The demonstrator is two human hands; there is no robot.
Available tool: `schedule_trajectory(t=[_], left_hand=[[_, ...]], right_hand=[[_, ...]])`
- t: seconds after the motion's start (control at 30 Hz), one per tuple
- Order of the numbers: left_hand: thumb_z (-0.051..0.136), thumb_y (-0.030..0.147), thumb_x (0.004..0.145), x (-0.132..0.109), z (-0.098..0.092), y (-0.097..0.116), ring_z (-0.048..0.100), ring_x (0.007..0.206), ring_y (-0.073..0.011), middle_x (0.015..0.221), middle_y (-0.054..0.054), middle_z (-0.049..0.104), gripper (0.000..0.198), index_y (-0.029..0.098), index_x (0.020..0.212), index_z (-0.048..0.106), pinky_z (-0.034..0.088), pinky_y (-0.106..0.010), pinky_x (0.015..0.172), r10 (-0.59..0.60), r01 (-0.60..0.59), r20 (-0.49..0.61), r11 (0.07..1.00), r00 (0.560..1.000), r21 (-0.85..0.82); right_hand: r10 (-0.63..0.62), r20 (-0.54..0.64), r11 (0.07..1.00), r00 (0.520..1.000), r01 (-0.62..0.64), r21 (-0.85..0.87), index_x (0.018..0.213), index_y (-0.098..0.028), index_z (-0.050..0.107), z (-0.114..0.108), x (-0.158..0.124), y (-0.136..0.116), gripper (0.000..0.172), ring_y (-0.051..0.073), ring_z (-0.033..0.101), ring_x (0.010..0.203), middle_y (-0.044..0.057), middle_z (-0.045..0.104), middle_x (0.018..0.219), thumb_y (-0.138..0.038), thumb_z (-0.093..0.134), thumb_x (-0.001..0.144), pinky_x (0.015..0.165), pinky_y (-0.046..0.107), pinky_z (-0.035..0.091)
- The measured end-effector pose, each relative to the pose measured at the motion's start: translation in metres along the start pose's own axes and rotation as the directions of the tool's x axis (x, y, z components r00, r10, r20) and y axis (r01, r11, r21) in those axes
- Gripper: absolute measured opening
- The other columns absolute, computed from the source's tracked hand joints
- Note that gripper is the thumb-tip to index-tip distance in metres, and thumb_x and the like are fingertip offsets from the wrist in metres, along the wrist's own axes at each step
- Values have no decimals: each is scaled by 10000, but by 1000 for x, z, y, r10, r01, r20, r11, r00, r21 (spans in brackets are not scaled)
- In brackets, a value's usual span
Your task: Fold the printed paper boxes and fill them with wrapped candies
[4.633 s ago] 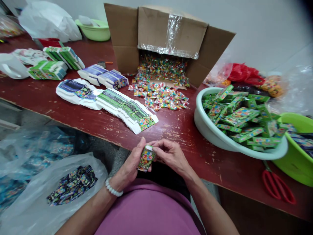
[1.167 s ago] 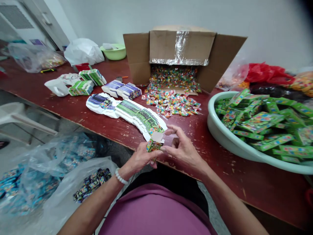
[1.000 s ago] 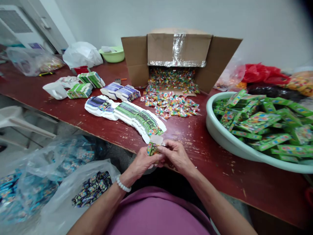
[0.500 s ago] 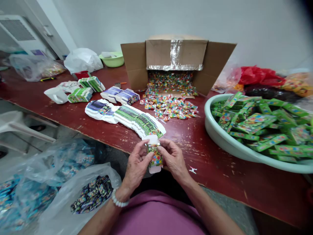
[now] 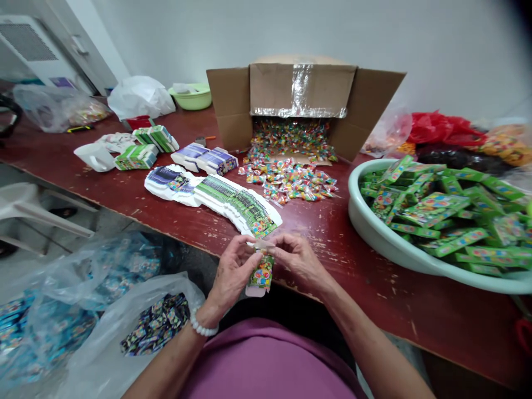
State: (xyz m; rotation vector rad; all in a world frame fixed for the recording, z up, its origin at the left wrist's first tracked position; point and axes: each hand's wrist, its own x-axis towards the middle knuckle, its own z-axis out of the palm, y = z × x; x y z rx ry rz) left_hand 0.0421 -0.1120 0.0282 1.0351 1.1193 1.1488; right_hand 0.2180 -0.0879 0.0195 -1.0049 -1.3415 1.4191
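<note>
Between my hands is a small green printed carton (image 5: 261,275), held upright at the table's front edge. My left hand (image 5: 233,271) grips its left side, thumb across the front. My right hand (image 5: 300,259) pinches the white flap at its top; the fingers partly hide that flap. The bottom flap hangs open. Just beyond lies a fanned row of flat green cartons (image 5: 236,202), continuing leftward into purple flat cartons (image 5: 170,184). Behind them, wrapped candies (image 5: 291,180) spill out of an open cardboard box (image 5: 301,88).
On the right a pale green tub (image 5: 374,244) is heaped with filled-out green cartons (image 5: 440,213). Purple carton stacks (image 5: 205,159), green carton stacks (image 5: 137,157) and a white mug (image 5: 95,157) stand at the left. Plastic bags of packets (image 5: 158,324) lie below the table edge, near a white stool (image 5: 45,208).
My right hand has shifted from the carton's front right side up to its top flap, which is now folded down between the fingers. My left hand keeps its hold.
</note>
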Motion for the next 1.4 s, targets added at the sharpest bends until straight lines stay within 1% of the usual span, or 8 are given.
schedule_trajectory(t=[0.13,0.3,0.7,0.87,1.07,1.17,1.23,1.4], left_hand=[[788,467,773,-4,5,2,676,654,-139,833,8,706,515,214,1144,536,547,-248,620,-213,227,91,956,973,-188],[568,665,866,-7,8,0,621,484,-134,761,-38,697,559,181,1141,613,518,-249,466,-369,413,215,882,904,-225],[487,813,794,2,6,3,571,474,-123,668,-62,671,749,115,940,717,474,-217,414,-327,335,169,942,930,-23],[528,758,821,2,4,1,548,469,-113,645,-43,643,697,120,1023,725,439,-196,398,-307,311,176,950,935,2],[536,718,846,6,9,2,530,413,-97,698,-19,656,659,168,1196,637,418,-193,369,-285,297,109,948,952,-116],[609,628,852,8,10,-1,580,448,-106,751,4,661,529,217,1184,596,454,-207,421,-295,317,135,929,946,-191],[702,511,828,7,8,-5,641,556,-116,824,-2,687,443,227,1148,586,503,-215,522,-313,340,143,906,939,-253],[809,350,759,0,-3,-11,658,779,-131,973,-59,725,385,178,1044,615,522,-228,702,-329,377,233,902,915,-208]], right_hand=[[-77,-87,994,993,70,-83,864,-211,718,3,-5,2,213,176,639,724,21,693,780,-424,700,861,714,313,518],[-23,37,988,999,28,-151,930,-202,732,5,-9,-7,271,129,614,593,41,726,859,-458,649,900,587,265,510],[158,29,987,987,-159,38,837,-159,717,7,1,-23,220,155,647,575,41,723,784,-369,765,790,534,278,538],[76,93,997,993,-75,-8,890,-202,736,9,-5,-20,191,201,691,761,59,734,937,-385,691,863,580,288,553],[-158,139,951,978,189,-243,1099,-261,707,13,-12,-12,219,208,652,1033,55,672,1218,-360,605,932,827,331,546],[-106,96,890,990,137,-434,1053,-242,727,-3,15,-7,275,191,659,965,43,703,1092,-384,503,980,848,319,523],[-72,-63,787,995,18,-617,1053,-214,728,-21,47,-3,317,193,652,925,47,703,1011,-355,452,986,846,314,511],[-64,-312,621,948,-207,-756,1206,-177,670,-57,126,11,333,289,564,1126,138,614,1154,-274,510,931,997,417,426]])
